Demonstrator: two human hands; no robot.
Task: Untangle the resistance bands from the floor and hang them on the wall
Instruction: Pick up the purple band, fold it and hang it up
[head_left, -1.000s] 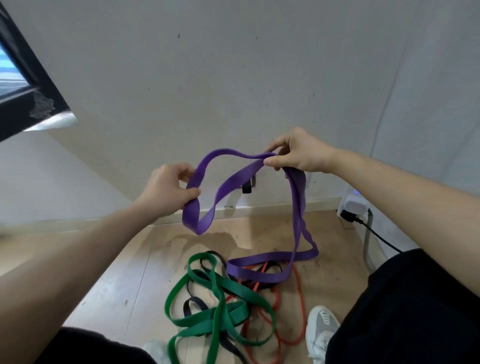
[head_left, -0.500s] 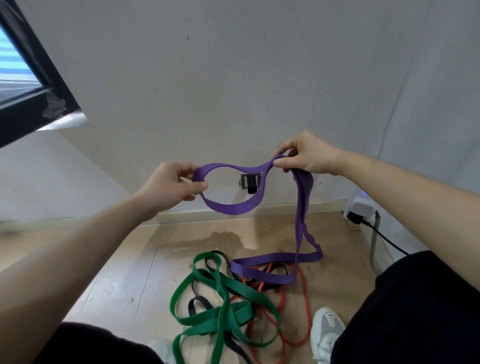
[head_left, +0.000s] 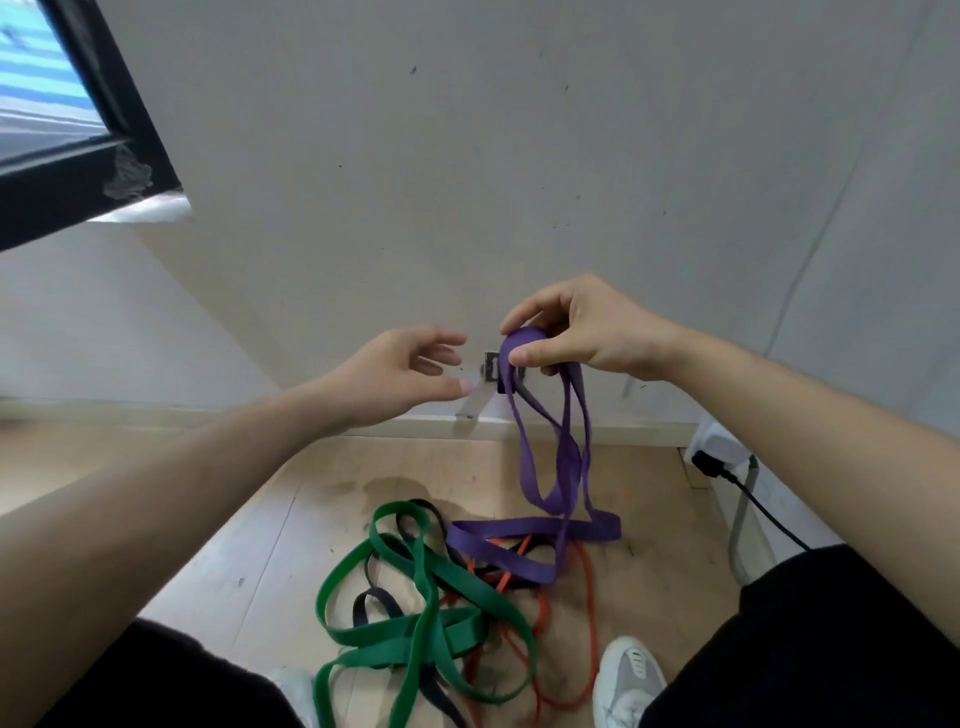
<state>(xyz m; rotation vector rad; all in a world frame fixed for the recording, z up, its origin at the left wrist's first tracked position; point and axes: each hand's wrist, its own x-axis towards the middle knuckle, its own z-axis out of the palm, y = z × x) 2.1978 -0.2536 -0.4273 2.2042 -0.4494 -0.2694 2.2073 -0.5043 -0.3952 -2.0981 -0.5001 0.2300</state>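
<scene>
Right hand (head_left: 582, 332) pinches the bunched top of a wide purple rubber resistance band (head_left: 568, 457) just in front of the small dark wall hook (head_left: 492, 366). Left hand (head_left: 405, 374) hovers beside the hook, empty, with slack fingers. The band's tail lies below the hook among tangled green, black and orange bands (head_left: 441, 631). Hanging looks next: slip the loop over the hook.

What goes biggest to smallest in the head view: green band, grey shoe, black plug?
1. green band: spreads widest.
2. grey shoe: partly cut off.
3. black plug: smallest, though farther away.
</scene>
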